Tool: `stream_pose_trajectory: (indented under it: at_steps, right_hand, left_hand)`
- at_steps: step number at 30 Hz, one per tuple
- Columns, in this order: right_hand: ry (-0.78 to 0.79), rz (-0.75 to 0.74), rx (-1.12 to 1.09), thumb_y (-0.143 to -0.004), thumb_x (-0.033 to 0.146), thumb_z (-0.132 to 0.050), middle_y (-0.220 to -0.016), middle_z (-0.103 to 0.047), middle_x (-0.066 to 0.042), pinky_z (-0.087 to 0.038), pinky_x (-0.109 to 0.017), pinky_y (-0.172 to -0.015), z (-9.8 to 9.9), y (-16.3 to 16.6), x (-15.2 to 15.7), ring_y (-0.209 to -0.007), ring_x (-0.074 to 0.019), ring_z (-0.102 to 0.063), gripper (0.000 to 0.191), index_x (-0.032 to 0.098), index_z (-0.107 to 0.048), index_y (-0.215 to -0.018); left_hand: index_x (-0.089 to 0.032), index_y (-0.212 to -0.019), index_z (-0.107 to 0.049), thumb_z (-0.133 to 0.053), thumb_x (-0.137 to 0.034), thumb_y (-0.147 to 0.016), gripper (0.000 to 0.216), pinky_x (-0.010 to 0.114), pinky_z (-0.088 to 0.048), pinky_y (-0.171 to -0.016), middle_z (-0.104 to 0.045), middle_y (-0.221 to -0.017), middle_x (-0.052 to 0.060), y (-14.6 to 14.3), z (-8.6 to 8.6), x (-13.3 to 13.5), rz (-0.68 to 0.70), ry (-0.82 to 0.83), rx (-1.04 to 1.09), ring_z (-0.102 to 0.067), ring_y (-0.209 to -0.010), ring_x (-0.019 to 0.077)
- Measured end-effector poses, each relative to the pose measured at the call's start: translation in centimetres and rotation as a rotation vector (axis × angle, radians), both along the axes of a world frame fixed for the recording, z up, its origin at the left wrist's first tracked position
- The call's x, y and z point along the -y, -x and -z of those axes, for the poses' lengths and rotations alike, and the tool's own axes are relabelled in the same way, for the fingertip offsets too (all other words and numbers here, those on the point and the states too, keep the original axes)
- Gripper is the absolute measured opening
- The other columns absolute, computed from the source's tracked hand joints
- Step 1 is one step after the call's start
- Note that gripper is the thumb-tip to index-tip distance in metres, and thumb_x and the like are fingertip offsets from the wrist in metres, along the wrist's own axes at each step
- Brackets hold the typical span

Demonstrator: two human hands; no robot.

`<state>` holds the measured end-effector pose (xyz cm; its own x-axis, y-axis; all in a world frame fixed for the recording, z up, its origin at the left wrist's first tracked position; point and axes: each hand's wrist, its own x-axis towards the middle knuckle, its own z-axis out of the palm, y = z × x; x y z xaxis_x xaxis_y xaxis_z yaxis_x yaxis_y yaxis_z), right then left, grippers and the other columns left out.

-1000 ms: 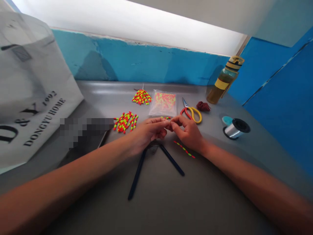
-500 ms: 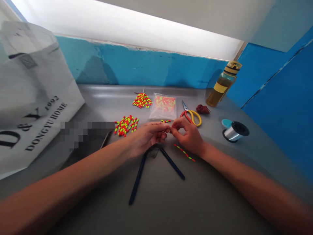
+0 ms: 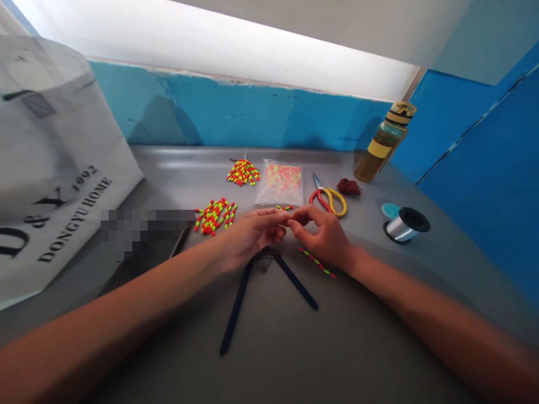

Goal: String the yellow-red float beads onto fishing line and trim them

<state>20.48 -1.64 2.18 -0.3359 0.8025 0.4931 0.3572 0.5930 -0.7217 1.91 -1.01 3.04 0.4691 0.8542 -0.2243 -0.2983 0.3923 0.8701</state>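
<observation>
My left hand point(image 3: 256, 233) and my right hand point(image 3: 318, 231) meet at their fingertips above the table. Both are closed in a pinch; whatever lies between the fingers is too small or hidden to name. Just beyond the fingertips lie a few red and yellow-green beads point(image 3: 284, 208). A short row of red and green beads point(image 3: 317, 262) rests below my right hand. Under my left hand are pliers with dark blue handles point(image 3: 297, 282), their head partly covered. To the left of my left hand is a pile of beaded strands point(image 3: 215, 216).
At the back are another beaded bunch point(image 3: 243, 172), a clear bag of beads point(image 3: 280, 184), scissors point(image 3: 330, 201) and dark red cord point(image 3: 349, 187). A bottle point(image 3: 383, 143) and a wire spool point(image 3: 406, 225) stand right. A large white bag point(image 3: 63, 168) fills the left; a dark device point(image 3: 143, 255) is partly pixelated.
My right fingertips have shifted slightly left, closer against my left fingers. The view has moved a little; the things on the table lie as before.
</observation>
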Motion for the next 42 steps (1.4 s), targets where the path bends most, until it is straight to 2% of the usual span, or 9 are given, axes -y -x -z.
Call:
stream_pose_trajectory:
  at_steps: [4, 10, 14, 18, 26, 33, 36, 39, 42]
  right_hand:
    - [0.124, 0.041, -0.108, -0.085, 0.026, -0.065, -0.087, -0.062, -0.003, -0.044, -0.029, -0.065, -0.8, 0.5, 0.0, -0.074, -0.0145, -0.056, 0.008, 0.02, -0.064, -0.078]
    - [0.767, -0.097, -0.449, -0.075, 0.031, -0.065, -0.067, -0.045, 0.003, -0.033, -0.027, -0.054, -2.4, 0.4, -0.3, -0.06, -0.0121, -0.038, 0.015, 0.02, -0.057, -0.069]
    - [0.909, -0.163, -0.524, -0.074, 0.029, -0.062, -0.067, -0.045, 0.002, -0.037, -0.027, -0.055, -2.5, 0.1, -0.6, -0.061, -0.0132, -0.04, 0.011, 0.021, -0.056, -0.07]
    - [0.771, -0.139, -0.453, -0.073, 0.027, -0.064, -0.071, -0.054, -0.001, -0.042, -0.028, -0.056, -2.1, -0.2, -0.9, -0.064, -0.0149, -0.048, 0.007, 0.021, -0.061, -0.075]
    - [0.602, -0.044, -0.311, -0.084, 0.038, -0.062, -0.09, -0.068, -0.008, -0.049, -0.03, -0.062, -2.1, -0.7, -1.4, -0.076, -0.0169, -0.059, 0.022, 0.018, -0.07, -0.082]
    - [0.075, 0.066, -0.093, -0.085, 0.027, -0.067, -0.109, -0.066, -0.008, -0.05, -0.031, -0.067, -2.5, -0.8, -0.9, -0.095, -0.0201, -0.063, 0.007, 0.021, -0.064, -0.083]
    - [-0.147, 0.056, 0.055, -0.086, 0.02, -0.066, -0.117, -0.065, -0.009, -0.053, -0.037, -0.081, -2.4, -0.7, -0.5, -0.104, -0.0223, -0.063, 0.004, 0.023, -0.066, -0.083]
    - [-0.287, 0.078, 0.151, -0.087, 0.016, -0.064, -0.118, -0.065, -0.009, -0.05, -0.044, -0.096, -1.9, -0.7, -0.4, -0.111, -0.0245, -0.063, 0.009, 0.024, -0.068, -0.084]
    - [-0.344, 0.109, 0.189, -0.088, 0.016, -0.063, -0.12, -0.066, -0.01, -0.05, -0.046, -0.097, -1.3, -0.7, -0.6, -0.111, -0.0253, -0.064, 0.01, 0.023, -0.069, -0.085]
  left_hand:
    - [-0.017, -0.077, -0.069, -0.081, -0.034, -0.074, 0.021, 0.023, -0.041, -0.058, -0.059, -0.07, 0.0, -0.1, -0.3, 0.3, -0.06, -0.09, -0.085, -0.052, -0.063, 0.0106]
    - [-0.019, -0.075, -0.064, -0.07, -0.041, -0.081, 0.024, 0.025, -0.036, -0.057, -0.057, -0.064, -0.002, -0.6, -1.0, 0.8, -0.147, -0.317, -0.346, -0.047, -0.059, 0.0112]
    - [-0.02, -0.075, -0.062, -0.067, -0.042, -0.083, 0.023, 0.026, -0.034, -0.054, -0.056, -0.061, -0.002, -0.9, -1.3, 1.0, -0.185, -0.428, -0.479, -0.045, -0.056, 0.0118]
    - [-0.021, -0.078, -0.063, -0.066, -0.042, -0.084, 0.023, 0.026, -0.032, -0.052, -0.056, -0.061, -0.002, -0.8, -1.1, 0.9, -0.184, -0.437, -0.509, -0.044, -0.054, 0.0118]
    - [-0.02, -0.076, -0.062, -0.064, -0.039, -0.085, 0.022, 0.026, -0.031, -0.052, -0.057, -0.061, -0.002, -0.6, -1.0, 0.8, -0.194, -0.448, -0.548, -0.044, -0.053, 0.0113]
    - [-0.02, -0.076, -0.062, -0.064, -0.04, -0.084, 0.021, 0.026, -0.028, -0.05, -0.058, -0.062, -0.002, -0.5, -1.2, 0.8, -0.204, -0.452, -0.592, -0.041, -0.051, 0.0109]
    - [-0.02, -0.077, -0.063, -0.064, -0.04, -0.084, 0.021, 0.025, -0.028, -0.05, -0.058, -0.062, -0.001, -0.5, -1.3, 0.9, -0.211, -0.448, -0.589, -0.041, -0.052, 0.0113]
    - [-0.02, -0.078, -0.064, -0.065, -0.041, -0.083, 0.022, 0.025, -0.03, -0.05, -0.058, -0.064, -0.001, -0.5, -1.3, 0.9, -0.223, -0.435, -0.57, -0.043, -0.053, 0.0119]
    - [-0.019, -0.078, -0.064, -0.066, -0.041, -0.082, 0.022, 0.025, -0.032, -0.052, -0.058, -0.064, 0.0, -0.4, -1.2, 0.8, -0.226, -0.432, -0.55, -0.046, -0.056, 0.0127]
